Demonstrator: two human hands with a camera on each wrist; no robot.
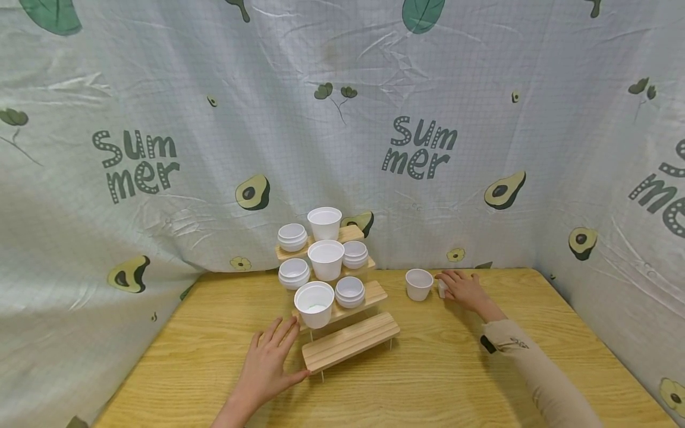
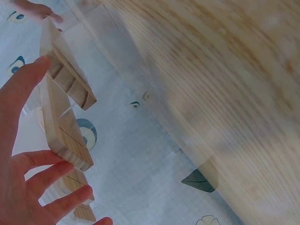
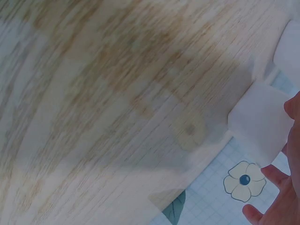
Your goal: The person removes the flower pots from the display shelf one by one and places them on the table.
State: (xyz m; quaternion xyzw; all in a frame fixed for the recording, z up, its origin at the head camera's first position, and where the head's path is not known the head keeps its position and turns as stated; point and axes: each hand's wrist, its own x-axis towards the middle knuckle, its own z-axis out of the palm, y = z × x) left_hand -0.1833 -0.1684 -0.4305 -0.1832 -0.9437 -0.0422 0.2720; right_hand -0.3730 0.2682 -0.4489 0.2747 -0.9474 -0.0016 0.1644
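A wooden tiered stand [image 1: 350, 342] stands on the table, its lowest step bare and the upper steps bearing white cups and jars. My left hand [image 1: 267, 362] is spread at the stand's left side. In the left wrist view its thumb [image 2: 26, 89] touches the end of one step, and a finger touches the step behind. To the right, my right hand [image 1: 464, 291] holds a small white cup [image 3: 260, 124] between thumb and fingers, low at the table. The hand mostly hides this cup in the head view. Beside it stands another white cup [image 1: 419, 284].
White tapered cups, such as the front one [image 1: 314, 306], stand along the middle of the steps. Rounded white jars, one at the right [image 1: 350, 292], flank them. A patterned curtain [image 1: 342, 148] hangs behind the wooden table [image 1: 428, 380].
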